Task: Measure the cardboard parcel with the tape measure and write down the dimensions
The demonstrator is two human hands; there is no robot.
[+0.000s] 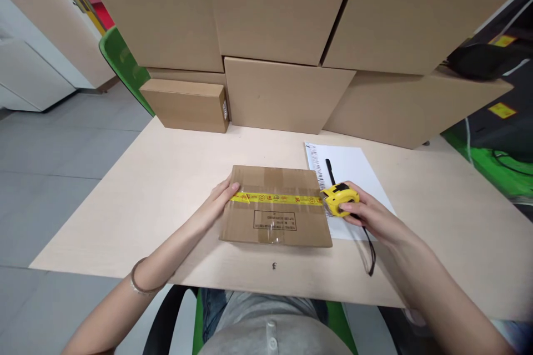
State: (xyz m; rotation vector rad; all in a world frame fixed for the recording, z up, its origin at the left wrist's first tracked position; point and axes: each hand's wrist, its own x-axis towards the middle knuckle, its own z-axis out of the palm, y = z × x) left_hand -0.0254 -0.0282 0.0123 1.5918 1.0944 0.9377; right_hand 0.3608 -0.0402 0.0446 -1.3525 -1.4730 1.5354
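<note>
Nearest, a lap in a grey top [270, 333] sits against the table [187, 150]. On the table lies a small cardboard box [287, 177], flat, with a yellow strip [275, 198] running across its top. The left hand [222, 195] pinches the box's left edge, thumb on top by the strip's end. The right hand [366, 211] is closed around a yellow tape measure [341, 199] against the box's right edge, its black strap [372, 258] hanging down. Just beyond, a black pen [330, 171] lies on white paper [353, 163]. Farther back, larger boxes [287, 94] stand stacked beside a green chair [120, 61].
</note>
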